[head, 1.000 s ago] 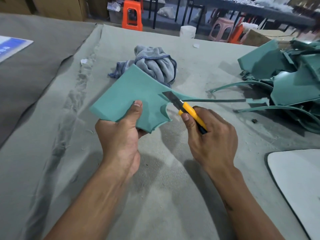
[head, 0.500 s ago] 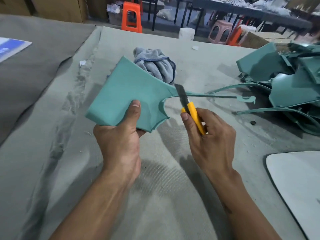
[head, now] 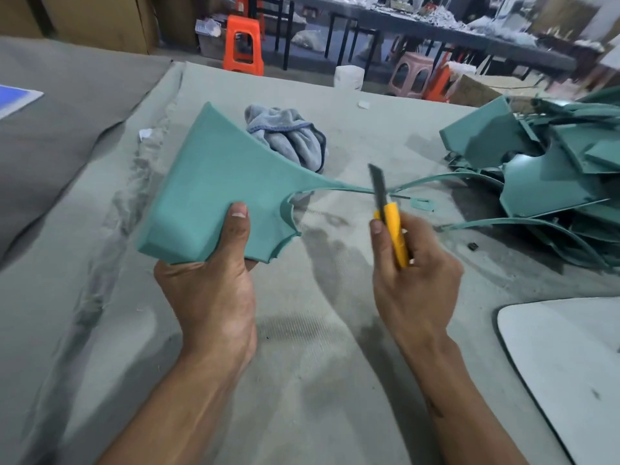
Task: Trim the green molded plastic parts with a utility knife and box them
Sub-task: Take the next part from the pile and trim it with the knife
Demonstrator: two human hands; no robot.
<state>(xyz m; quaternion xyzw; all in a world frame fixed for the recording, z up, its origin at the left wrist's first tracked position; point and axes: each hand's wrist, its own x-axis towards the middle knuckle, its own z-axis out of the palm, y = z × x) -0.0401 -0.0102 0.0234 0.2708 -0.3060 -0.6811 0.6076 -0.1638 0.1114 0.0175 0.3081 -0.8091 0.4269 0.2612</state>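
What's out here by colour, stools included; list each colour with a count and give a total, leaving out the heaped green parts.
Green: 1, the held green part in the left hand
Yellow: 1, the utility knife in the right hand
Grey-blue: 1, the crumpled cloth
Orange: 1 whole stool, another partly hidden
Pink: 1 stool
Total: 5

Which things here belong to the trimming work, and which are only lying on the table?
For the job:
- green part, held by left hand
- utility knife, held by right hand
- pile of green parts

Lying about:
- grey cloth
- white board
- small black piece
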